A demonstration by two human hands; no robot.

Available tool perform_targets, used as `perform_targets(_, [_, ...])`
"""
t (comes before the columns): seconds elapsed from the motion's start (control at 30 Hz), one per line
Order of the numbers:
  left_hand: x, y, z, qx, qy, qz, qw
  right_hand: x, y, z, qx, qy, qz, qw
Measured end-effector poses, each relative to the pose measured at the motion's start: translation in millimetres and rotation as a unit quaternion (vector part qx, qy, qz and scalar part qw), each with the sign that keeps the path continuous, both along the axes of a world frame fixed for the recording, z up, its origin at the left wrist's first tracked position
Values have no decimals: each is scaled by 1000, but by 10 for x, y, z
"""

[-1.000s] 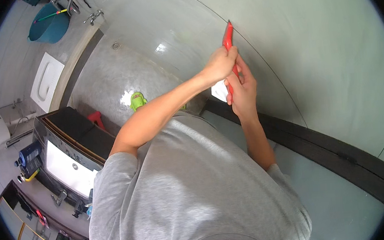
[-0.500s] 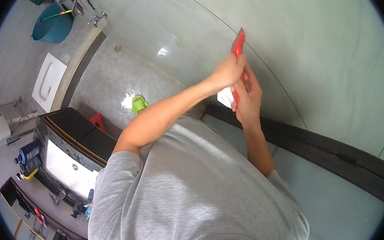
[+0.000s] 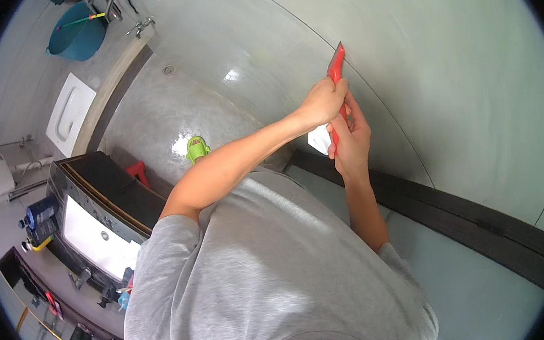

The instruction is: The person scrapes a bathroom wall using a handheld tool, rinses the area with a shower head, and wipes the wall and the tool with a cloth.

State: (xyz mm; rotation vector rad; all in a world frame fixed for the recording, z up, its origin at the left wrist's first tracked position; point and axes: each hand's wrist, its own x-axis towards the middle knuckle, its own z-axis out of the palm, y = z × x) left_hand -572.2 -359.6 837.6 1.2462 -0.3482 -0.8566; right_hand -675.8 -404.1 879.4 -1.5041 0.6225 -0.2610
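Observation:
A red scraper (image 3: 336, 64) with a pointed grey tip stands against the greenish-grey tiled wall (image 3: 456, 79), its tip at the thin dark joint between two tiles. Closed round the middle of its handle is my left hand (image 3: 324, 104), its arm reaching across in front of me. Just below, my right hand (image 3: 353, 139) grips the lower end of the same handle. A crumpled white tissue or cloth (image 3: 319, 140) shows between the hands; which fingers hold it is hidden.
A dark sill (image 3: 467, 209) runs along the wall's foot at right. At left are a white washbasin (image 3: 92, 238) in a dark counter, bottles (image 3: 40, 214), a red stool (image 3: 138, 173), a squat toilet (image 3: 71, 115) and a blue-green bucket (image 3: 76, 38). My foot wears a green slipper (image 3: 197, 149).
The scraper's tip has shifted very slightly along the tile joint, up and to the left. Both hands keep the same hold.

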Motion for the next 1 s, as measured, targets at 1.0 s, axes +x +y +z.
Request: perform_targets(1.0, [307,187,24,-37,89,10,995,337,98,73,18,16,34,999])
